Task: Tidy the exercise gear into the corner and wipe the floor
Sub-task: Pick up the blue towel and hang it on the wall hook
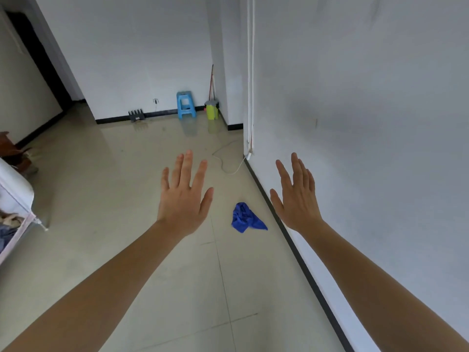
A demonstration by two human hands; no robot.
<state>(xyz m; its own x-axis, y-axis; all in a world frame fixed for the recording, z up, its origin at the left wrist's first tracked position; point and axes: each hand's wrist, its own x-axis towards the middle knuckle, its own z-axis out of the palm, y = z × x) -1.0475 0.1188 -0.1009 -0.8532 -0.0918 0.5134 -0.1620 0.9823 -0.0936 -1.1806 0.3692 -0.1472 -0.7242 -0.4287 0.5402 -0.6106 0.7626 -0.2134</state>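
Observation:
A crumpled blue cloth point(245, 217) lies on the pale tiled floor point(142, 224) close to the black skirting of the right wall. Both my arms stretch forward at chest height. My left hand point(184, 196) hovers with its fingers straight and spread, left of the cloth and above the floor. My right hand point(295, 196) is held flat with straight fingers in front of the right wall, just right of the cloth. Neither hand holds or touches anything.
Far ahead, a blue plastic stool point(186, 105), a green bin point(212, 110) with broom handles, and a dark slotted rack point(136, 115) stand by the back wall. A white cable point(229, 163) loops on the floor. White furniture point(15, 196) sits at the left edge.

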